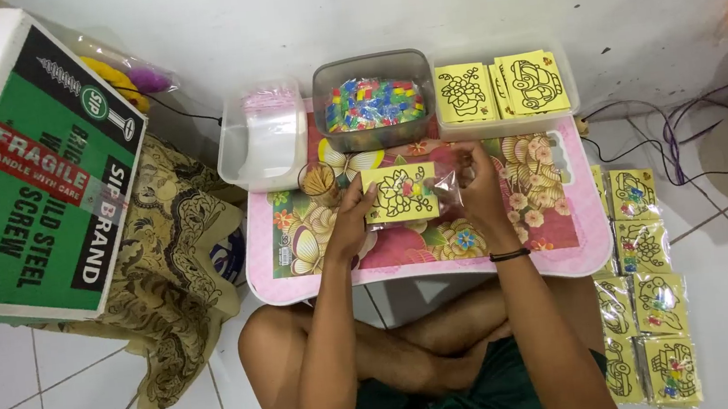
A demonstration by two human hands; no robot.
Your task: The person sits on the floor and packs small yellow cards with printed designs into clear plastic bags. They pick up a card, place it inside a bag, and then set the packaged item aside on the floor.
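You're seated at the pink floral table (564, 252), and behind it sit the clear tub of yellow cards (504, 89) and the grey tub of coloured bits (374, 101). Your left hand (350, 224) pinches the left edge of the yellow picture card (399, 194), held just above the tabletop. Your right hand (478, 189) grips the card's clear plastic sleeve (446, 189), fingers closed on it.

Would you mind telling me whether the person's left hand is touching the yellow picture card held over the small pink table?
Touching. The head view shows the left hand with its fingers overlapping the left edge of the yellow picture card, with no gap between them.
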